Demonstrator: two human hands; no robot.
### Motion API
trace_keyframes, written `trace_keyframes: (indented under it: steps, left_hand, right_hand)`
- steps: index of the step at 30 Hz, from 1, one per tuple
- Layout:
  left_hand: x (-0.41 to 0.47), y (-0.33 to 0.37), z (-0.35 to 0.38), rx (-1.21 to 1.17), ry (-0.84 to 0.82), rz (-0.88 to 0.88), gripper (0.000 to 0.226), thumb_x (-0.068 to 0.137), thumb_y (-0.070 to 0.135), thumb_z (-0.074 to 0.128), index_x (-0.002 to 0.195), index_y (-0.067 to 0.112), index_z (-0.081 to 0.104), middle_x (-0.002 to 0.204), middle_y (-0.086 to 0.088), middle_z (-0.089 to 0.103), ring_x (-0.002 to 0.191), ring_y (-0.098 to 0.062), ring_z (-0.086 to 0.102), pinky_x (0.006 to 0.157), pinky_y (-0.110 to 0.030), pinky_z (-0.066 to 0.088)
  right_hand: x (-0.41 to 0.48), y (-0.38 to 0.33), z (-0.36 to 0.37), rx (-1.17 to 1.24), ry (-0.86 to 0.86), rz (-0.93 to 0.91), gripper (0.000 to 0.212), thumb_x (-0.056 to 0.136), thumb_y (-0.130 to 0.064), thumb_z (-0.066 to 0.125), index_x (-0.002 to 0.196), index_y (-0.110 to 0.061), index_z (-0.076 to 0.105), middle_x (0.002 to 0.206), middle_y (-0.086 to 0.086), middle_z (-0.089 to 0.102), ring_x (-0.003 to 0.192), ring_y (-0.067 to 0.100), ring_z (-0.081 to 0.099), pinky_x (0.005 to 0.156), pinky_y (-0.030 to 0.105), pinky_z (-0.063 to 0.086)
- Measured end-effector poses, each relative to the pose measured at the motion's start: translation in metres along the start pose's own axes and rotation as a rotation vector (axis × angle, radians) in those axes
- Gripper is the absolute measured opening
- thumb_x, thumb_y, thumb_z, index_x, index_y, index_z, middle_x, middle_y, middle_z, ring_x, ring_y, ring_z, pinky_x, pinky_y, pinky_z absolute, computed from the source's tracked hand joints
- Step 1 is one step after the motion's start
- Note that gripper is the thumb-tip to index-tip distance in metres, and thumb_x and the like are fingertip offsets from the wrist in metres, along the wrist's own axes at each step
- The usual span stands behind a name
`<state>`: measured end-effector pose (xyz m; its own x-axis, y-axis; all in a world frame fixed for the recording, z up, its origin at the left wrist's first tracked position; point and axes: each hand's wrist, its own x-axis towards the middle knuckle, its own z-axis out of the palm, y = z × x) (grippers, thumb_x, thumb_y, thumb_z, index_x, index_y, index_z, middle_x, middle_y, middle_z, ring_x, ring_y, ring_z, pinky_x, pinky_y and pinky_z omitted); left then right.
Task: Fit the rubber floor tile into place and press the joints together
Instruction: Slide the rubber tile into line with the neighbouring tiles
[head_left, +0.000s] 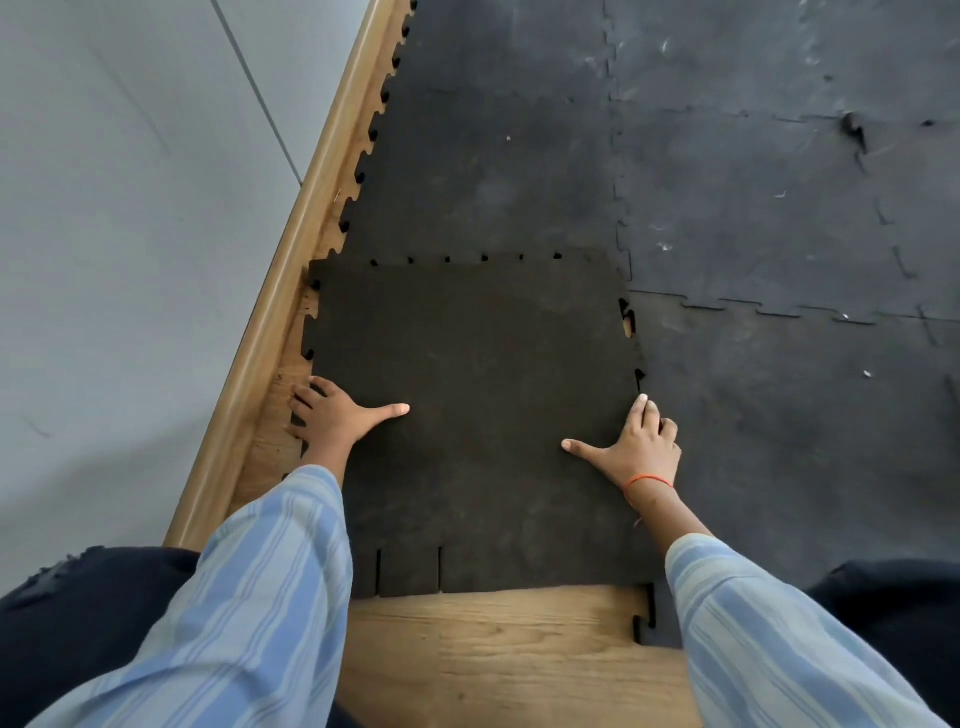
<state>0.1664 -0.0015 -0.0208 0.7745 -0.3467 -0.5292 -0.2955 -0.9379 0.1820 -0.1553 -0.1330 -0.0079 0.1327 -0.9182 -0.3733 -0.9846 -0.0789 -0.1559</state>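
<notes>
A dark rubber floor tile (478, 395) with puzzle-tooth edges lies in the gap beside the wall. Its far edge overlaps the laid tile (493, 171) ahead, and its right edge meets the laid tile (789, 426) on the right, with small gaps showing at the teeth. My left hand (337, 415) grips the tile's left edge, thumb flat on top and fingers curled over the side. My right hand (636, 447) rests on the tile's right edge, thumb spread on top and fingers along the joint. Whether the fingers go under the edge is hidden.
A wooden skirting board (291, 291) and grey wall (119, 234) run along the left. Bare wooden floor (498, 644) shows at the near edge of the tile. Laid black tiles cover the floor ahead and to the right. My knees are at both lower corners.
</notes>
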Motion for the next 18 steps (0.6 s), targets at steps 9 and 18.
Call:
trace_keyframes:
  steps: [9,18]
  left_hand:
    - [0.007,-0.008,0.003,0.003,0.035,0.029,0.139,0.055,0.078,0.072,0.153,0.008,0.003,0.159,-0.021,0.000,0.146,-0.041,0.002,0.115,-0.058,0.015]
    - [0.007,-0.016,0.004,0.041,0.059,0.058,0.133,0.057,0.083,0.064,0.153,0.011,0.006,0.159,-0.018,0.003,0.146,-0.040,0.007,0.114,-0.057,0.023]
  right_hand:
    - [-0.039,0.001,0.022,0.037,0.056,0.098,0.130,0.057,-0.085,0.056,0.150,-0.007,0.009,0.155,0.007,0.024,0.134,0.036,0.026,0.106,0.046,0.033]
    - [-0.065,0.001,0.037,0.015,0.086,0.149,0.124,0.062,-0.085,0.050,0.150,-0.006,0.011,0.153,0.009,0.027,0.134,0.039,0.027,0.105,0.048,0.032]
